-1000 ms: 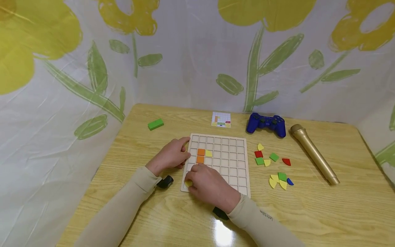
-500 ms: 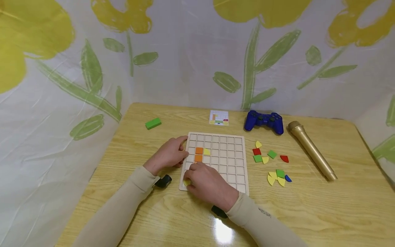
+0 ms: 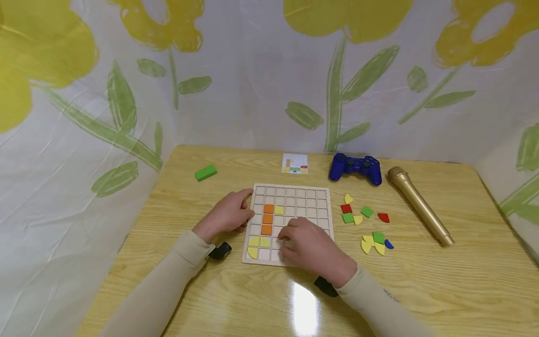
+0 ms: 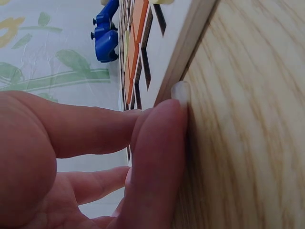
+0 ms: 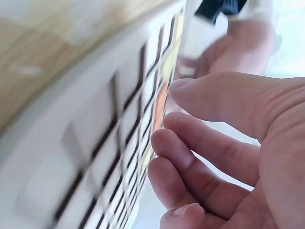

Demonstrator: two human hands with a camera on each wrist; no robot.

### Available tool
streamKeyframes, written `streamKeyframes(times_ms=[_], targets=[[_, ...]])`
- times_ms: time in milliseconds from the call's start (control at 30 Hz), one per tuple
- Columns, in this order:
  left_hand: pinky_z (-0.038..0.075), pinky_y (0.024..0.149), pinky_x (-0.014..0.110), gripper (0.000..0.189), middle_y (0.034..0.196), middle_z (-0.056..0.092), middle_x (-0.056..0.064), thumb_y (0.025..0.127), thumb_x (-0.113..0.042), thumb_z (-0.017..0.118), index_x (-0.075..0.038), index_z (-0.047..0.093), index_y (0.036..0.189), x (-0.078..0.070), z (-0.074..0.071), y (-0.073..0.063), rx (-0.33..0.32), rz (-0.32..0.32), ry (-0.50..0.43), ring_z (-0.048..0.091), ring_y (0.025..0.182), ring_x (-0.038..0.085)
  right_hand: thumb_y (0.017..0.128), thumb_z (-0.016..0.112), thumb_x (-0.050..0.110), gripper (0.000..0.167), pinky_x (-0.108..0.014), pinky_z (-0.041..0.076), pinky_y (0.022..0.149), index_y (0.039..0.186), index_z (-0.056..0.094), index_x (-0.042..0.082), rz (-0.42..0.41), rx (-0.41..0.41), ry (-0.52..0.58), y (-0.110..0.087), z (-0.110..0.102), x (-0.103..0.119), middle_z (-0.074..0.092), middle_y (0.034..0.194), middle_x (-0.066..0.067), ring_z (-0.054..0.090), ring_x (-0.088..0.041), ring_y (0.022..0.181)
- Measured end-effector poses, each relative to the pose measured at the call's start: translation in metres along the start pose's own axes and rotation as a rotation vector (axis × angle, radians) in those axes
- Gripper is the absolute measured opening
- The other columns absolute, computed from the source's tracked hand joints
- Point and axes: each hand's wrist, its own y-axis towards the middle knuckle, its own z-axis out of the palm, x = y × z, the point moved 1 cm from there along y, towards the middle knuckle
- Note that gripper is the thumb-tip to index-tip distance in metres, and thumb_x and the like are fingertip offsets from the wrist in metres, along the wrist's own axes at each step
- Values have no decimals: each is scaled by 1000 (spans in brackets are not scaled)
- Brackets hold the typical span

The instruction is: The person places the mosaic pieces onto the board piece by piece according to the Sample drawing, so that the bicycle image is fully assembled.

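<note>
A pale wooden grid board (image 3: 311, 193) lies on the table. Three orange squares (image 3: 267, 219) form a column in its left part, with a rounded yellow piece (image 3: 279, 210) beside the top one. Several yellow pieces (image 3: 252, 252) fill cells at the lower left corner. My left hand (image 3: 227, 211) touches the board's left edge; its thumb (image 4: 164, 152) lies along the side and the index finger reaches towards the upper corner. Over the lower middle hangs my right hand (image 3: 313, 245), fingers loosely bent, nothing between thumb and fingertips in the right wrist view.
Right of the board lie loose yellow, green (image 3: 367, 212), red (image 3: 383, 217) and blue pieces (image 3: 389, 244). Behind are a printed pattern card (image 3: 295, 164), a blue game controller (image 3: 355, 168) and a gold microphone (image 3: 421, 206). A green block (image 3: 206, 172) lies back left.
My right hand has moved right from the board's lower left, uncovering the third orange square and the yellow pieces there. The left hand keeps its place at the edge.
</note>
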Motion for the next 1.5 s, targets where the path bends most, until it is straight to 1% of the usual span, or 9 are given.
streamKeyframes(times_ms=[200,367,467,600,800,933,1100,1267,1500], targets=[[60,59,28,72,104,57,12,104,-13,66,-15,35,169,1,1,-1,5,-27,-3,66,71,21,91,85,20,14,-34,62,83,102,82,12,98,-28,-34,-27,-17,-35,73,98,3,65,-13,93],[61,58,28,72,105,58,13,104,-12,66,-14,35,169,2,2,-1,7,-9,-14,66,71,20,91,86,16,15,-37,63,83,104,82,10,149,-48,-44,-53,-34,-64,74,101,1,68,-15,97],[61,58,29,73,105,59,13,104,-11,65,-13,34,170,1,1,0,5,5,-18,66,70,20,90,86,16,16,-39,62,84,104,81,11,183,-57,-47,-69,-44,-79,73,101,1,67,-15,95],[62,58,30,72,104,59,13,104,-11,65,-12,34,169,1,1,0,9,7,-22,66,69,20,90,88,19,19,-40,61,83,107,81,13,257,-29,-47,-91,-54,-93,72,101,3,66,-13,93],[62,57,30,71,98,60,13,104,-10,63,-10,34,169,3,0,1,14,29,-20,66,68,19,89,88,19,21,-40,61,81,108,81,14,328,-4,-50,-116,-59,-107,71,100,5,66,-13,93],[62,58,30,70,95,61,12,104,-8,62,-10,35,168,3,0,1,17,40,-30,66,67,19,89,88,20,19,-39,60,80,106,81,15,348,-6,-57,-127,-59,-114,71,97,7,65,-11,91],[62,58,30,70,98,60,12,103,-8,62,-10,35,168,5,1,2,15,39,-31,66,67,19,88,89,22,20,-40,60,78,105,81,16,381,-12,-67,-140,-59,-121,71,96,7,66,-12,89],[62,58,30,71,100,59,12,103,-8,62,-10,35,168,4,1,1,12,39,-32,66,68,19,86,90,21,23,-45,61,81,106,80,12,403,-38,-82,-148,-63,-126,74,98,3,69,-17,90],[62,59,30,69,103,58,12,104,-9,62,-10,35,168,3,1,1,6,36,-23,66,70,19,87,91,22,23,-44,61,79,104,80,12,417,-42,-62,-151,-65,-129,75,99,2,69,-17,90]])
